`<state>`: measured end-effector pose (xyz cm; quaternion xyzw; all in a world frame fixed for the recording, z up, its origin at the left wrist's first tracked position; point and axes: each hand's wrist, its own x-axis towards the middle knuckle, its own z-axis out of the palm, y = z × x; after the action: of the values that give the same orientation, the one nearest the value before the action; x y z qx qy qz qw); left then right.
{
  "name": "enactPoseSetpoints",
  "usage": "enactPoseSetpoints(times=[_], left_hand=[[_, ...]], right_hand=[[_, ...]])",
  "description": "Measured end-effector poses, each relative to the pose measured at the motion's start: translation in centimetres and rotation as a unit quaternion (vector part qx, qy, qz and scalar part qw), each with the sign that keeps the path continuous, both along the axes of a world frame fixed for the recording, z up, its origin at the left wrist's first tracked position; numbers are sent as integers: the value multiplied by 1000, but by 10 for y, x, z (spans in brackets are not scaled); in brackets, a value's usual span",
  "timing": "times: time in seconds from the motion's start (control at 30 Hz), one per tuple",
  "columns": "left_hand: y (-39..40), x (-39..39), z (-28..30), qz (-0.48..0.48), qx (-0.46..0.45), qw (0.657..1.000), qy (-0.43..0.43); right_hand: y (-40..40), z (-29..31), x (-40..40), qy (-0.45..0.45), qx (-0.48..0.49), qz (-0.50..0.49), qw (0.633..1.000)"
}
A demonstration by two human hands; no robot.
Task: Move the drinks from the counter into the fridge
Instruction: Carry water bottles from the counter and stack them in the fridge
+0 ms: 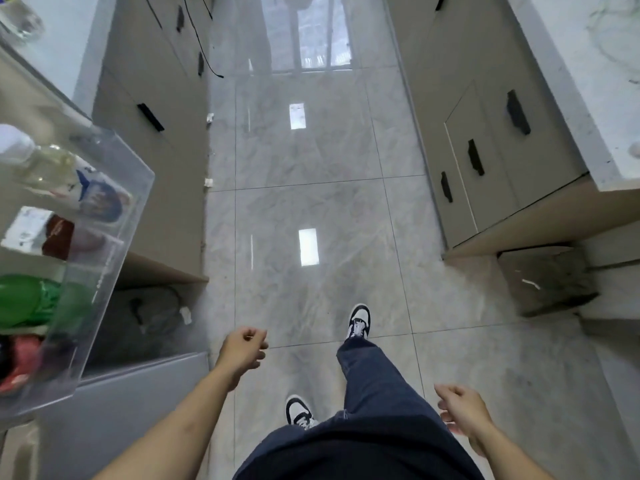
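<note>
While both hands hang empty over the floor, the drinks already moved sit at nine o'clock in the clear door shelf of the open fridge door: from the far end toward the near one, a pale bottle with a white cap, a carton with a blue and white print, a dark red drink with a white label, a green bottle and a red-orange drink, standing close together in a row. By that showing a good part of the job looks done. At eleven o'clock a strip of pale counter carries something clear and blurred at its far corner; whether it is a drink left to fetch I cannot tell. Just left of six o'clock the left hand hangs with fingers loosely curled around nothing, near the shelf but clear of it. At five o'clock the right hand is likewise relaxed and holds nothing, well apart from the left, with the person's legs mid-stride between them. At two o'clock the marble counter shows no drinks on the visible stretch, though most of it lies out of view, so what remains is uncertain.
</note>
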<state>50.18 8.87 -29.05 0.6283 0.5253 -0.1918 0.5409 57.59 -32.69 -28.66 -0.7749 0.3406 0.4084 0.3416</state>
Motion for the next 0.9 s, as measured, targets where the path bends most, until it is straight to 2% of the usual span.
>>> enactPoseSetpoints(times=[0.23, 0.47, 0.7, 0.9], left_hand=[[3, 56, 14, -1, 33, 998, 51], [8, 84, 16, 63, 12, 994, 87], [48, 121, -7, 155, -10, 979, 129], [107, 193, -17, 211, -24, 968, 133]], right_hand=[[24, 5, 153, -30, 22, 43, 998], [93, 13, 312, -91, 56, 100, 989], [183, 13, 416, -81, 79, 173, 978], [271, 25, 489, -61, 69, 272, 958]])
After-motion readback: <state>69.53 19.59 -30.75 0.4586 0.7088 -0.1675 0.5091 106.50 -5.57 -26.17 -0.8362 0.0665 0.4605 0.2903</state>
